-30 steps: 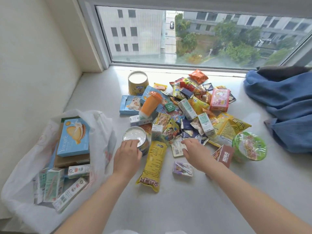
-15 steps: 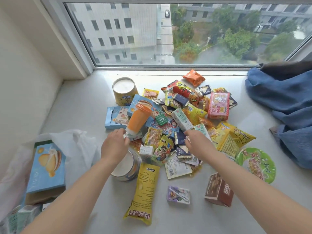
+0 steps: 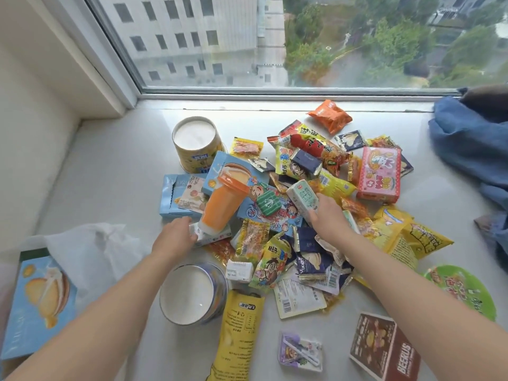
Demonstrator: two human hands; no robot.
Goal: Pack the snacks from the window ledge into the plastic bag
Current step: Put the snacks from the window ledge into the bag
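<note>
A heap of snacks (image 3: pixel 299 215) lies on the white window ledge (image 3: pixel 115 171). My left hand (image 3: pixel 176 239) is closed on the end of a small white carton (image 3: pixel 217 234), which lies under a tipped orange cup (image 3: pixel 224 206). Further right, my right hand (image 3: pixel 328 220) grips the lower end of a pale green drink carton (image 3: pixel 302 198) in the middle of the heap. The white plastic bag (image 3: pixel 90 250) sits at the lower left, and a light blue cake box (image 3: pixel 41 303) shows inside it.
A yellow tin (image 3: pixel 196 145) stands behind the heap and a blue-rimmed tin (image 3: pixel 192 294) lies in front. A long yellow packet (image 3: pixel 239 334), a brown box (image 3: pixel 384 349) and a green-lidded bowl (image 3: pixel 461 290) lie near me. Blue cloth (image 3: pixel 472 149) is bunched at the right. A wall closes off the left.
Both hands have reached further into the heap. The left hand left the blue-rimmed tin for the white carton; the right hand moved up and closed on the green carton.
</note>
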